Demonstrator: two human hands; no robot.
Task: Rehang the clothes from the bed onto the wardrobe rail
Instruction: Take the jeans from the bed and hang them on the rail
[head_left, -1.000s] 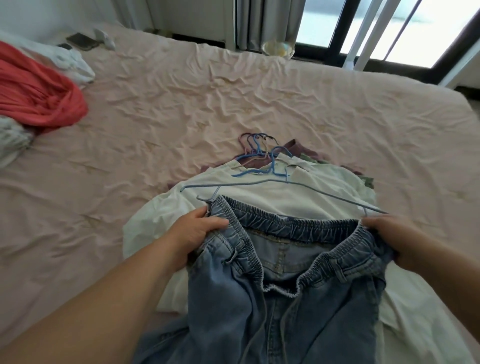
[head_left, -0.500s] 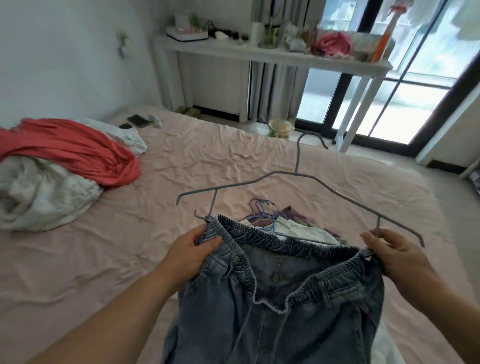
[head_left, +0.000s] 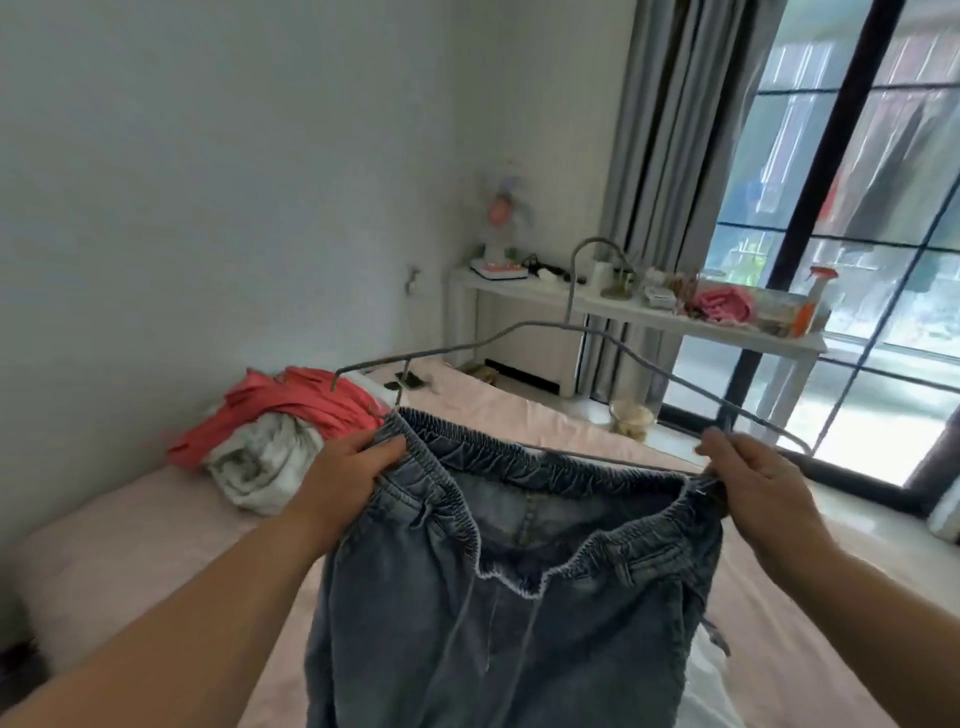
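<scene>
Your left hand (head_left: 347, 475) and right hand (head_left: 754, 480) each pinch one end of the jeans (head_left: 519, 582) waistband, held up above the bed (head_left: 130, 525) on one grey wire hanger (head_left: 582, 332). Judging by that, either grip slackening could let the heavy denim slide off. You have one pair of jeans, one hanger and two garments piled by the wall: a coral one (head_left: 306, 400) and a white one (head_left: 265, 462).

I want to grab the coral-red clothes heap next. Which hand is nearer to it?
Left. The left hand grips the jeans waistband just right of the coral-red heap; the right hand holds the far side.
</scene>
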